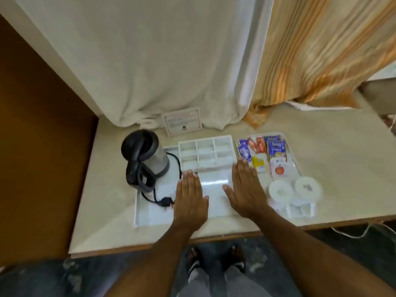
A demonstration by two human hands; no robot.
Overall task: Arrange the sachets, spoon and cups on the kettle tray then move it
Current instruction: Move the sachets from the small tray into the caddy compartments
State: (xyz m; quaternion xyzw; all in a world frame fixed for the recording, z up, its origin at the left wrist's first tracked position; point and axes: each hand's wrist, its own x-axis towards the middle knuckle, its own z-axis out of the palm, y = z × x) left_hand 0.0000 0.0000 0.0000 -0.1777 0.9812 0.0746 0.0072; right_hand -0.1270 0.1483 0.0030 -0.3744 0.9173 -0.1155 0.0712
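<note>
A white kettle tray lies on the counter with a black and steel kettle at its left and a grid of small compartments at its back. My left hand and my right hand hover flat and spread over the tray's front part, holding nothing. To the right lie several sachets in blue, red, yellow and white. In front of them stand two cups with white paper lids. I cannot make out a spoon.
The kettle's black cord and plug lie on the tray by my left hand. A small framed card leans against white and orange curtains at the back. A clear plastic piece sits near the counter's front edge. A brown wall stands left.
</note>
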